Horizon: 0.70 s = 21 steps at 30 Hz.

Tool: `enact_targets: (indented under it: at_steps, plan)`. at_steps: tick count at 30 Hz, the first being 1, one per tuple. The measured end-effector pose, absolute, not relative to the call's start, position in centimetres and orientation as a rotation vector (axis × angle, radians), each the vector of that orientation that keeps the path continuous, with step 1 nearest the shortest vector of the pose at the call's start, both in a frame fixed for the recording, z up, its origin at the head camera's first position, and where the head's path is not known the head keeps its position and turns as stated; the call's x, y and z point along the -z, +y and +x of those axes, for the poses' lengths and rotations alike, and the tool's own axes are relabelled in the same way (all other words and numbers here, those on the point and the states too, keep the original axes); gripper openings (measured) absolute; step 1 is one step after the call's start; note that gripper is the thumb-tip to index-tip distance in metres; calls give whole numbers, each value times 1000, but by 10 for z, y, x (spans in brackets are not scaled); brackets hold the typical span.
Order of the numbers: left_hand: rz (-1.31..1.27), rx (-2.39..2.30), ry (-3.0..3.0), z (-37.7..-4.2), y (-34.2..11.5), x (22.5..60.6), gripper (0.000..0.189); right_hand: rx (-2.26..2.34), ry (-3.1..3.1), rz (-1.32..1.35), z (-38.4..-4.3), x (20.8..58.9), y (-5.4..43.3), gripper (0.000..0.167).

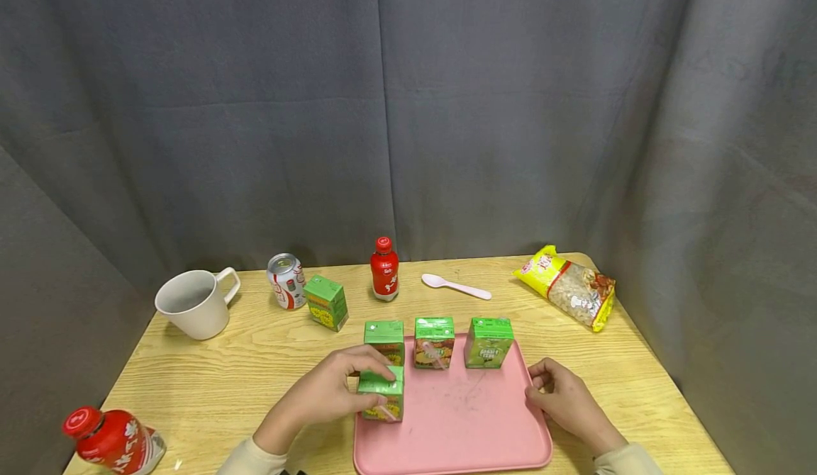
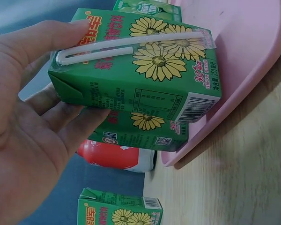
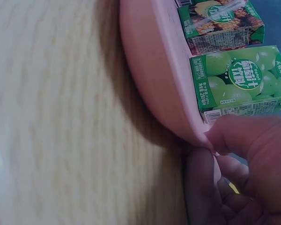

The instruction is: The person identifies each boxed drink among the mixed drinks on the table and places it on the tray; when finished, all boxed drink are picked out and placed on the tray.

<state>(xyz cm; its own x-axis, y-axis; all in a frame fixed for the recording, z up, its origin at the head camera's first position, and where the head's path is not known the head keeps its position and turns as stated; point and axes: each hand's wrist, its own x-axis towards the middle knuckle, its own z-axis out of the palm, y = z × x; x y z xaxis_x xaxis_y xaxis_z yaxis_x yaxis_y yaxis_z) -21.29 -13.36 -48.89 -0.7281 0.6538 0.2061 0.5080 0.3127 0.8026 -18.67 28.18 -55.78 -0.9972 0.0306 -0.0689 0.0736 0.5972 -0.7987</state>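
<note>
My left hand (image 1: 332, 383) grips a green drink carton (image 2: 136, 61) printed with yellow flowers, thumb on one side and fingers on the other. A straw is stuck along its face. This carton is at the left side of a pink tray (image 1: 459, 432); whether its base touches the tray I cannot tell. Behind it stands a matching flower carton (image 1: 384, 333), partly hidden. Along the tray's far side are a pineapple-print carton (image 1: 434, 344) and a green grape juice carton (image 3: 243, 77). My right hand (image 1: 564, 397) pinches the tray's right rim between thumb and fingers.
Beyond the tray stand a grey mug (image 1: 194, 305), a silver can (image 1: 286, 282), another flower carton (image 1: 327, 303) and a red bottle (image 1: 385, 273). A pink spoon (image 1: 456, 286) and a yellow snack bag (image 1: 568, 287) lie farther right. Another red bottle (image 1: 121, 443) is at front left.
</note>
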Motion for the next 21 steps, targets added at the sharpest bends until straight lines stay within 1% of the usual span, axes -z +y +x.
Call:
enact_targets:
  at_steps: [15,21]
  plan:
    - [1064,-1414,2381,-212,-135,495,33,1379,2765,83,-189,559,282,26]
    - [1080,-1429,2338,-217,-140,495,25,1394,2745,110,-188,558,281,26]
